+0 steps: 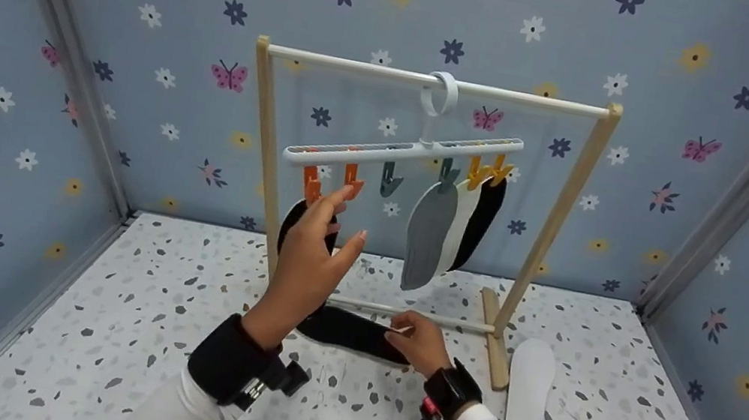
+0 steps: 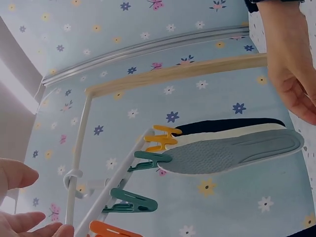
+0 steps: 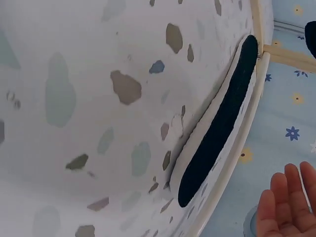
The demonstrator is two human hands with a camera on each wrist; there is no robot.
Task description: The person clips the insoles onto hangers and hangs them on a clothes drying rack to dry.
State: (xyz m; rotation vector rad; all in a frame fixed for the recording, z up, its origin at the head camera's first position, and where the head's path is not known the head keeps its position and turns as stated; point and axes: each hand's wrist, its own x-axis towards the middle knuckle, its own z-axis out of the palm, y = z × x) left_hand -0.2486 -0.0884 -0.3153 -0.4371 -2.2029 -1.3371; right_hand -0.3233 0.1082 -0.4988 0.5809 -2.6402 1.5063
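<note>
My left hand [image 1: 313,260] is raised before the hanger, its fingertips overlapping the second orange clip [image 1: 353,176] in the head view. In the left wrist view its thumb and fingers [image 2: 19,175] stand apart with nothing between them. Behind it, a black insole [image 1: 292,223] hangs from the first orange clip [image 1: 311,184]. Low down, my right hand [image 1: 424,344] is over the right end of another black insole [image 1: 354,332] lying on the table. The right wrist view shows this insole [image 3: 217,128] with a pale edge, apart from the straight fingers [image 3: 279,190].
A white clip hanger [image 1: 423,147] hangs tilted from the wooden-post rack [image 1: 556,217]. Its clips hold a grey insole [image 1: 427,238], a white insole [image 1: 458,224] and a black insole [image 1: 481,224]. One green clip [image 1: 388,180] dangles. A white insole [image 1: 528,395] lies right of the rack.
</note>
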